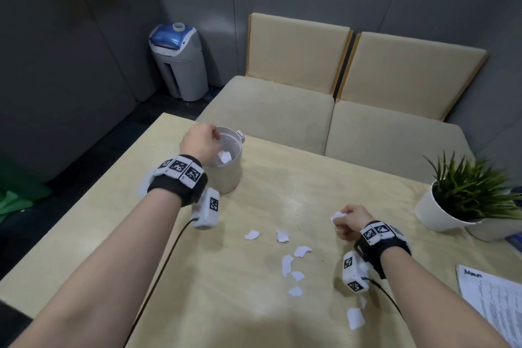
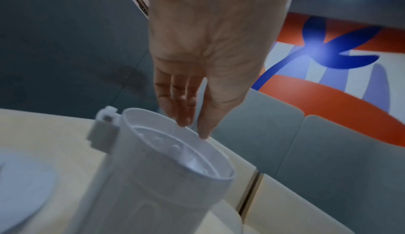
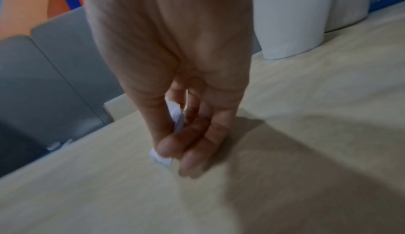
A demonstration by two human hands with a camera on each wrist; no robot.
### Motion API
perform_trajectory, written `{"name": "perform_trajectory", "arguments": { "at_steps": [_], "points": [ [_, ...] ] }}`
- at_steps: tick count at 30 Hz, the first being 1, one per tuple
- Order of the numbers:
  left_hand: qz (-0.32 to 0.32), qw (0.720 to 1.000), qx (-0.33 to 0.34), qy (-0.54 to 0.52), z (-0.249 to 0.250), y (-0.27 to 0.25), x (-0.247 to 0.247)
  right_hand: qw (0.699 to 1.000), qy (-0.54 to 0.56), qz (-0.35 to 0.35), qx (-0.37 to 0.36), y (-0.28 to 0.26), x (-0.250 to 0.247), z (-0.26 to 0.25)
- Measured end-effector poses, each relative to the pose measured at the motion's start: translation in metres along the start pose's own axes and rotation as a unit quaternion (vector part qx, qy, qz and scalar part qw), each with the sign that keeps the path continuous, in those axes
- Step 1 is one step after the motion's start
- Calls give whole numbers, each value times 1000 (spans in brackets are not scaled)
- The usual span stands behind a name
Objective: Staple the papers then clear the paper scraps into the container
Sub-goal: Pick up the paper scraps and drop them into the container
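A beige cylindrical container (image 1: 226, 178) stands at the table's far left. My left hand (image 1: 210, 140) hovers over its mouth, fingers straight and pointing down at the rim (image 2: 192, 128), holding nothing. A white scrap (image 1: 224, 156) shows inside the container (image 2: 153, 194). My right hand (image 1: 340, 223) is low over the middle of the table and pinches a crumpled paper scrap (image 1: 337, 217) between thumb and curled fingers (image 3: 173, 149); the scrap (image 3: 161, 158) sticks out below them. Several torn scraps (image 1: 288, 263) lie on the table between my arms. Printed papers (image 1: 494, 302) lie at the right edge.
A potted plant in a white pot (image 1: 435, 212) stands at the right of the table, with another pale vessel (image 1: 491, 230) beside it. Beige bench seats (image 1: 282, 110) sit behind the table. A grey and blue bin (image 1: 180, 65) stands on the floor at back left.
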State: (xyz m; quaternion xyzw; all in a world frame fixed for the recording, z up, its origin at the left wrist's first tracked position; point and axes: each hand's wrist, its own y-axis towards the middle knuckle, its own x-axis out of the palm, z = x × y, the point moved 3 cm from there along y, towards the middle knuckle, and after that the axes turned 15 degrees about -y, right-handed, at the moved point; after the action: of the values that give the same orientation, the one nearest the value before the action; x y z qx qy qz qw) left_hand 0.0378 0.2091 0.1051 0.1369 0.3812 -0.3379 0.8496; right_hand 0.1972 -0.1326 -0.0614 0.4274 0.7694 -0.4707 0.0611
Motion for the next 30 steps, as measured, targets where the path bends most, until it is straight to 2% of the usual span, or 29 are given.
{"name": "perform_trajectory", "arguments": {
  "at_steps": [2, 4, 7, 9, 12, 14, 16, 19, 22, 24, 26, 28, 30],
  "points": [
    [12, 1000, 8, 5, -5, -2, -2, 998, 47, -35, -15, -13, 10, -11],
    [49, 997, 54, -29, -6, -19, -3, 994, 67, -61, -58, -31, 20, -42],
    [59, 989, 113, -74, -18, -64, 13, 982, 43, -83, -164, -54, 42, -112],
    [13, 992, 105, -75, -36, -93, 36, 969, 26, -96, -226, -72, 59, -165],
    [-100, 992, 54, -56, -62, -123, 72, 953, -9, -104, -283, -90, 89, -232],
    [-147, 988, 36, -38, -74, -137, 87, 946, -54, -98, -306, -98, 108, -260],
    [-164, 986, 24, -29, -83, -146, 93, 934, -110, -104, -325, -107, 120, -270],
    [-177, 984, 18, -10, -91, -149, 100, 913, -156, -85, -368, -116, 118, -268],
    [-193, 981, 24, -1, -91, -148, 111, 912, -98, -52, -395, -120, 93, -241],
    [-201, 979, 28, -4, -87, -148, 121, 929, -85, -47, -358, -114, 75, -206],
    [-199, 979, 33, -12, -82, -147, 131, 940, -144, -45, -305, -102, 62, -161],
    [-189, 981, 33, -11, -79, -143, 140, 934, -257, -57, -240, -89, 55, -111],
    [-178, 984, 23, -5, -78, -138, 147, 915, -354, -52, -187, -80, 55, -66]
  ]
}}
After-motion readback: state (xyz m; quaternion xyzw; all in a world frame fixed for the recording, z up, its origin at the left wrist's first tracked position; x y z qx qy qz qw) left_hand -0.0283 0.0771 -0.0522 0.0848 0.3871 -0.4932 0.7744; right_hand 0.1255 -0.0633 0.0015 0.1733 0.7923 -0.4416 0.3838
